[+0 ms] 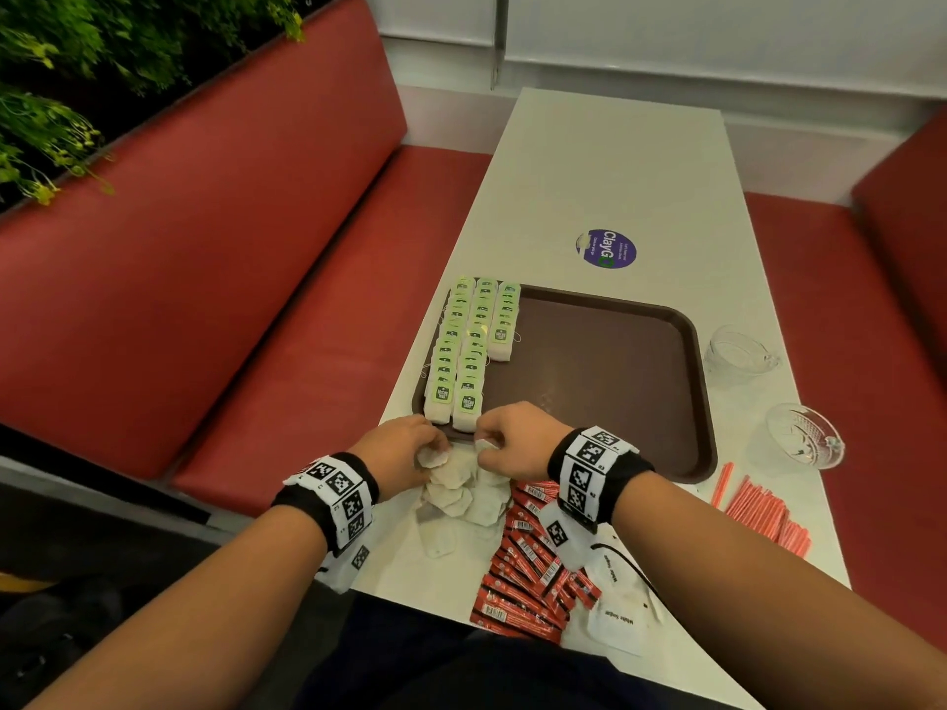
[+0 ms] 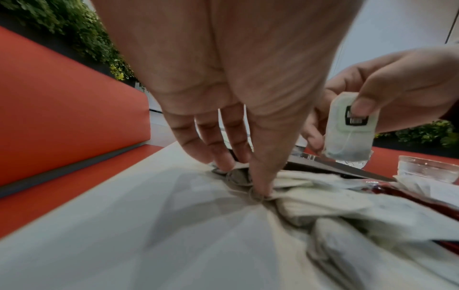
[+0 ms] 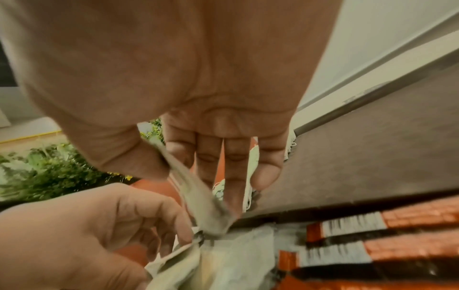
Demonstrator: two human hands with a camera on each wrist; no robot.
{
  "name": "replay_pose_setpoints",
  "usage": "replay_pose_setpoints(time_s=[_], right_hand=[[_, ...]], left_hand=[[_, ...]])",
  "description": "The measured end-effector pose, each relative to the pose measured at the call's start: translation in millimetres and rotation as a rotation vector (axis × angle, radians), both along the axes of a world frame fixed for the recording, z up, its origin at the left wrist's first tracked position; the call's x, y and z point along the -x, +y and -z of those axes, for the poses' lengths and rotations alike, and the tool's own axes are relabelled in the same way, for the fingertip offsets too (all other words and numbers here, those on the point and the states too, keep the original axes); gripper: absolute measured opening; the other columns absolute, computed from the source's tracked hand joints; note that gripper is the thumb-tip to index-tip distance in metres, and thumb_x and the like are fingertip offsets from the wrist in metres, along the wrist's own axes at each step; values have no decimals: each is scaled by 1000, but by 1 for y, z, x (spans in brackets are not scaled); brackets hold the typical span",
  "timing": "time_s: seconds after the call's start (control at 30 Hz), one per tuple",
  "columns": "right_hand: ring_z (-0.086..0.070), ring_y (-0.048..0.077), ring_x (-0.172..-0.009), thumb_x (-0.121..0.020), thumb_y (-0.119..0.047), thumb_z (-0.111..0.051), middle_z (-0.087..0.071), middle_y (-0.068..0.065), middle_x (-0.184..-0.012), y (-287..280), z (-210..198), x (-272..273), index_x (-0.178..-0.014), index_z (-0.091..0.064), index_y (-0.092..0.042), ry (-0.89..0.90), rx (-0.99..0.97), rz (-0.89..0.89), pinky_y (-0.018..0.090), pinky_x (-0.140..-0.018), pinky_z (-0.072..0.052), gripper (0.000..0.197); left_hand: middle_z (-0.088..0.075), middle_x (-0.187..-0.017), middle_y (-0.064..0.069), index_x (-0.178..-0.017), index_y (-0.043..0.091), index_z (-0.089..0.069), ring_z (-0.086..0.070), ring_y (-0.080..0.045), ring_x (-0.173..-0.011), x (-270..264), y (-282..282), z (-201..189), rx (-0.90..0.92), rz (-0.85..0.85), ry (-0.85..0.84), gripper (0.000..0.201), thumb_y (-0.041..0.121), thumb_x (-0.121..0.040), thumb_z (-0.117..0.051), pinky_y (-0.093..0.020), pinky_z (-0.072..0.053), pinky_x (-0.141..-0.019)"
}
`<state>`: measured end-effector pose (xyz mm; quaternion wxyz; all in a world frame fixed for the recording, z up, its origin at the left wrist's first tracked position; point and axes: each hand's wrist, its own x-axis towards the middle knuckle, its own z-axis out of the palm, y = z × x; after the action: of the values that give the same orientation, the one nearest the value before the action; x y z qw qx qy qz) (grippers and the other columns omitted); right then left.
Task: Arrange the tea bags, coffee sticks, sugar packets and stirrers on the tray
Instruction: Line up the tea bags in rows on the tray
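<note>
At the near edge of our tray [image 1: 604,381], our right hand [image 1: 512,443] pinches one tea bag [image 2: 350,127] clear of the table [image 1: 615,161], thumb on its label. Our left hand [image 1: 399,453] presses curled fingertips [image 2: 259,188] into the loose bags [image 1: 461,497] — three rows [image 1: 471,345] already line the tray's left side. Coffee sticks [image 1: 533,571], sugar packets [image 1: 617,622] and stirrers [image 1: 763,515] lie off the tray, to the right.

We are seeing even, soft indoor light in the head view, with wide-angle bending at its edges. Both wrist views are blurring heavily; the left hand [image 2: 223,82] is casting a faint shadow on the bench [image 2: 124,225].
</note>
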<state>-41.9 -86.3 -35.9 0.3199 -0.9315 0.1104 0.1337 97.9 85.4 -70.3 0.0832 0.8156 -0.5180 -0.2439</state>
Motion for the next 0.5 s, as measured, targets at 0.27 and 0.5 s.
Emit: replay_pose_setpoints(time_s=[0.27,0.5], right_hand=[[-40,18,-58,-84,-13,-59,-46,2,-64,-8,-1,-2,-68,-41,-15,-102,-85,127,32,-55,-34,25],[-63,23,-78,-84,-33,-67,-68,6,-91,-14,2,-6,-100,-54,-28,-192,-143,159,36,-68,-52,21]], left_hand=[[-71,-98,9,-106,30,-72,-61,-9,-87,-9,-8,-12,41,-86,-10,16,25,-92,-66,-25,-49,-80],[-69,-79,14,-97,24,-72,-62,0,-73,2,-31,-46,338,-122,185,8,19,-90,-70,-16,-48,-70]])
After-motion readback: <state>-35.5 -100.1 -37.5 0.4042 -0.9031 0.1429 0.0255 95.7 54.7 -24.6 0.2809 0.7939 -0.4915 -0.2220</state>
